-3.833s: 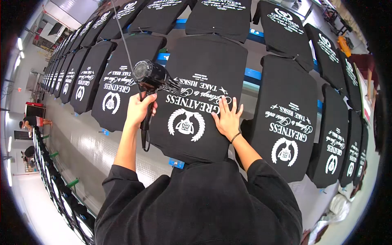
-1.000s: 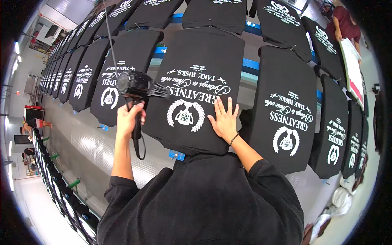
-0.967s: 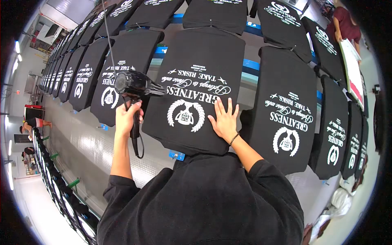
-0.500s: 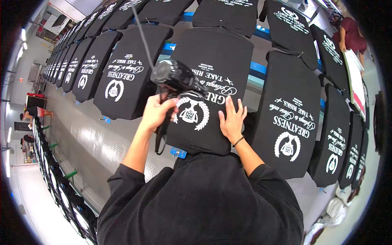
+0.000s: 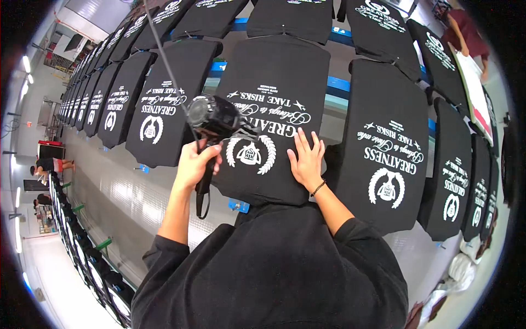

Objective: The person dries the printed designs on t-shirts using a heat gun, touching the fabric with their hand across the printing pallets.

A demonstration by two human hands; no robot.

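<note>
My left hand (image 5: 198, 163) is wrapped round the handle of a black hair dryer (image 5: 215, 116). The dryer's nozzle points right, over the white print on a black T-shirt (image 5: 268, 183) stretched on a board in front of me. Part of the lettering and crest lies behind the dryer. My right hand (image 5: 307, 160) rests flat on the same shirt, fingers spread, just right of the crest print and near the shirt's edge. A dark bracelet circles that wrist. The dryer's cord (image 5: 164, 55) runs upward from it.
More printed black shirts (image 5: 386, 148) on boards stand in rows left, right and beyond. Blue rails (image 5: 338, 84) show between them. At the upper right a person in a maroon top (image 5: 466, 33) holds a white framed panel (image 5: 472, 90). Another person (image 5: 52, 165) bends at far left.
The hair dryer in my left hand has shifted left and slightly down, uncovering more of the lettering. My right hand stays on the shirt. The person at upper right has shifted slightly.
</note>
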